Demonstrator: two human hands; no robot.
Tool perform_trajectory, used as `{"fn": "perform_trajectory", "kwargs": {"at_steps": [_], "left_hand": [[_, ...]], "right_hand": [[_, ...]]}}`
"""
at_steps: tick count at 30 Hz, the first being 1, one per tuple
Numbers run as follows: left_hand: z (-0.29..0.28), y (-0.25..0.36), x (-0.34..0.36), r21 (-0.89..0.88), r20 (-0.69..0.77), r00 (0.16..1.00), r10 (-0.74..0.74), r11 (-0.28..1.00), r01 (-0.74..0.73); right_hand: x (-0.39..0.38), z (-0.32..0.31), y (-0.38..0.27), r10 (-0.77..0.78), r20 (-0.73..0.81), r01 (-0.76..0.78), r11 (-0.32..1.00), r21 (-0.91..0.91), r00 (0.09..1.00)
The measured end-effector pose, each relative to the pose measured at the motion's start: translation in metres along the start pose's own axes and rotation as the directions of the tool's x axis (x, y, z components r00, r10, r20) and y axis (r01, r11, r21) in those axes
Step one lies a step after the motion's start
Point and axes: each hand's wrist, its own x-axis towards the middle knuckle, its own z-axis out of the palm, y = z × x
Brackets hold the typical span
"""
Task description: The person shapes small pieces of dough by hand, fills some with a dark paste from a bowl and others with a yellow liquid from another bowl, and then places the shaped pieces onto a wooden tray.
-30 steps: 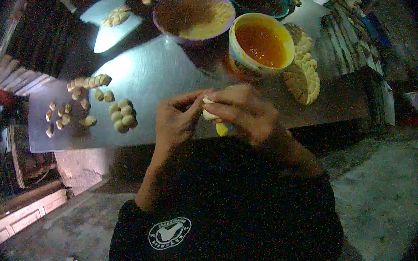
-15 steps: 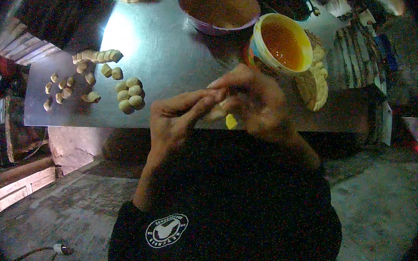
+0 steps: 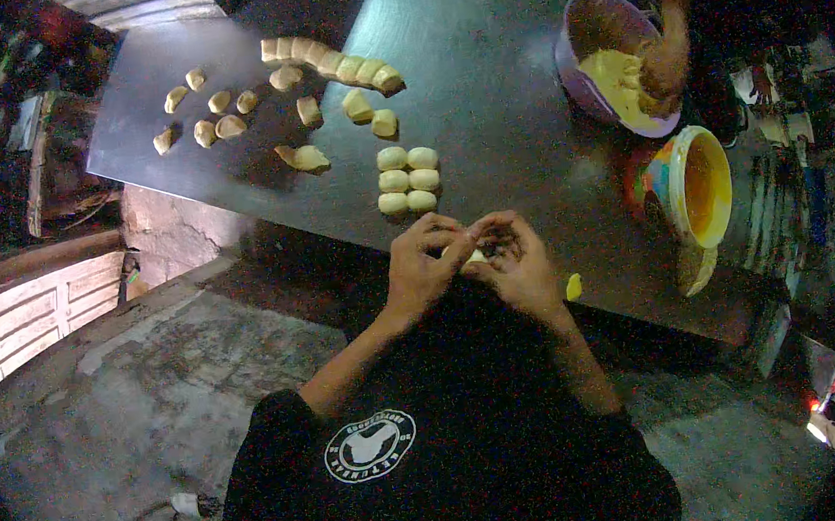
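My left hand point(image 3: 423, 270) and my right hand point(image 3: 519, 266) meet at the steel table's near edge, fingers curled and pressed round a small pale dough piece point(image 3: 474, 255), partly hidden by them. Just beyond them are several smooth dough balls point(image 3: 394, 180) grouped in short rows. Farther left lie a segmented strip of dough point(image 3: 333, 65) and scattered rough dough pieces point(image 3: 229, 126). A small yellow item point(image 3: 573, 287), too small to name, is right of my right hand.
On the steel table point(image 3: 511, 81), a yellow-rimmed tub of orange liquid point(image 3: 704, 188) stands right, partly over flat dough point(image 3: 696, 276). Behind it, another person's hand point(image 3: 661, 71) is in a purple bowl point(image 3: 580, 64) with yellowish contents. A plug with cable point(image 3: 188, 505) lies on the floor.
The view has swung, so the table's things appear farther right. My hands have stayed together on the dough, fingers rearranged. Another person's hand has appeared in the purple bowl.
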Motion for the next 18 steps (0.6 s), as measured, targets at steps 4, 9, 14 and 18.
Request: {"fn": "perform_trajectory", "kwargs": {"at_steps": [4,9,14,18], "left_hand": [[-0.026,-0.03,0.025,0.011,-0.192,0.981,0.04,0.999,-0.039],[-0.071,-0.062,0.054,-0.054,-0.289,0.947,-0.138,0.99,0.128],[-0.108,-0.059,0.061,0.295,-0.277,0.956,0.097,0.955,-0.011],[-0.129,-0.059,0.062,0.267,-0.199,0.97,0.139,0.96,-0.083]], "right_hand": [[0.042,0.024,0.032,0.325,-0.009,-0.317,0.929,0.191,0.946],[0.078,0.027,0.07,-0.052,-0.322,-0.099,0.895,-0.435,0.945],[0.09,0.042,0.091,-0.224,-0.288,-0.02,0.757,-0.653,0.931],[0.124,0.034,0.068,-0.376,-0.213,0.126,0.701,-0.702,0.902]]}}
